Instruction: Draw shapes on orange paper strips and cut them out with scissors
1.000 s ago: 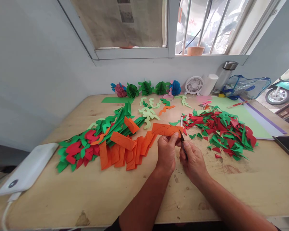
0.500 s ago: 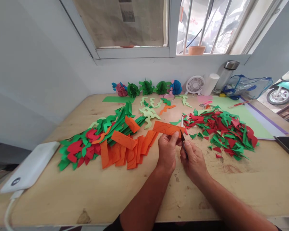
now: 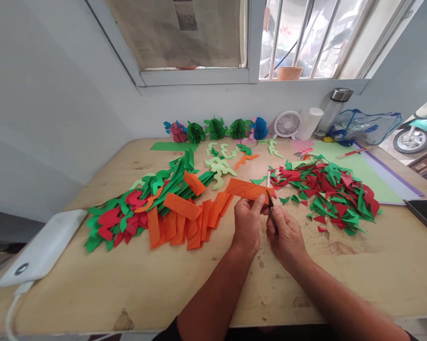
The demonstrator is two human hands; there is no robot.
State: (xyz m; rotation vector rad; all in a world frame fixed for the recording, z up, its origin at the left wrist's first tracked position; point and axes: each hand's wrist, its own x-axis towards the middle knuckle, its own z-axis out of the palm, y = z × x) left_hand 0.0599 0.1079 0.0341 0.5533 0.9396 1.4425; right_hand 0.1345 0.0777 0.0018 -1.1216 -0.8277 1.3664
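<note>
My left hand [image 3: 248,218] pinches the lower edge of an orange paper strip [image 3: 244,188] that has a wavy line drawn on it. Dark scissors [image 3: 271,208] are in my right hand [image 3: 287,234], their blades at the strip's right end. My fingers cover the scissors' handles. Left of my hands lie several orange paper strips [image 3: 183,207], some with drawn lines. They rest against a heap of green paper pieces [image 3: 181,175] and red cut shapes [image 3: 110,215]. Right of my hands spreads a pile of red and green scraps [image 3: 336,189].
Along the wall stand several folded-paper figures [image 3: 215,128], a small white fan [image 3: 287,124] and a glass bottle [image 3: 332,111]. A white power bank [image 3: 45,246] with a cable lies at the left, a phone [image 3: 426,215] at the right edge. A white pen [image 3: 269,178] lies beyond the scissors.
The scissor blades have shifted slightly at the strip's right end. Both hands stay in nearly the same place, and the view has moved a little.
</note>
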